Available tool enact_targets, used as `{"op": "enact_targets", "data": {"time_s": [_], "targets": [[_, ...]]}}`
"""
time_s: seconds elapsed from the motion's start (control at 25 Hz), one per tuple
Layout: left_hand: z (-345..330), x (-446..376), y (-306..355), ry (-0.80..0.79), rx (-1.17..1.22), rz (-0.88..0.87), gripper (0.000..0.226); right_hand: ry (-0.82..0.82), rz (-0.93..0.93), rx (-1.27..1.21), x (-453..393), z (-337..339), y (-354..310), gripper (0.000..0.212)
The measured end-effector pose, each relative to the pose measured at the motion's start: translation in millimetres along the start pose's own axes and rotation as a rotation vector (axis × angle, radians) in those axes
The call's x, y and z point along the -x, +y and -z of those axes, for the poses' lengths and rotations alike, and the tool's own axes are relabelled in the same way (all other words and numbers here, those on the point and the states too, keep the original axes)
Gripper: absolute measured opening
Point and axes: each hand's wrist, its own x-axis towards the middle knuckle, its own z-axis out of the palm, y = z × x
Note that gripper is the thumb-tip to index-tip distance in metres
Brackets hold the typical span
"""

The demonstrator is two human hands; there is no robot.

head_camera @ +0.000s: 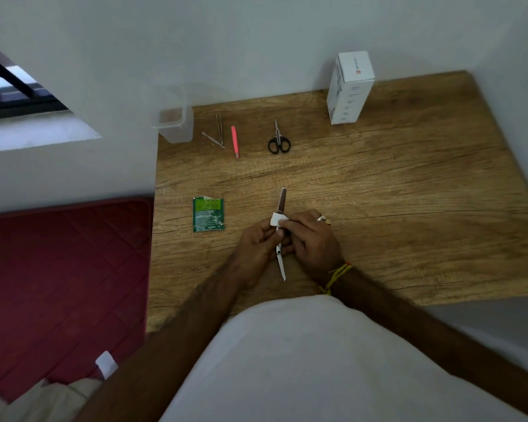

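Roughly mid-desk, just above the wood-grain desk (409, 193), the left hand (258, 240) curls its fingers round the middle of a slim folding metal tool (283, 202). The tool's dark brown end points far and its pale blade points near. The right hand (313, 236), with a ring and a yellow thread wristband, pinches a small white pad (277, 220) against the tool. Left of the hands lies a torn green sachet (208, 214), its print too small to read. Along the far edge, from left to right, are a clear plastic container (175, 124), steel tweezers (219, 134), a pink stick tool (235, 141) and black-handled scissors (278, 141). A tall white carton (349, 88) stands far right; it bears a small red logo, and its grey lettering is illegible.
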Motion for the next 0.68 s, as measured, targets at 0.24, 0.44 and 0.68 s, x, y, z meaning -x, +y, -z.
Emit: {"op": "enact_targets", "data": {"time_s": [0.24,0.44,0.68], "targets": [[6.0,2.7,5.1,-0.058,0.051,0.087,0.039,0.015,0.07,0.013,-0.5,-0.1,-1.5,0.029],[3.9,3.7,2.8,-0.029,0.014,0.068,0.04,0.003,0.102,0.045,0.6,-1.6,-3.3,0.029],[2.4,2.6,0.3,0.026,0.003,0.048,0.034,0.0,0.124,0.052,2.6,-3.7,-1.5,0.026]]}}
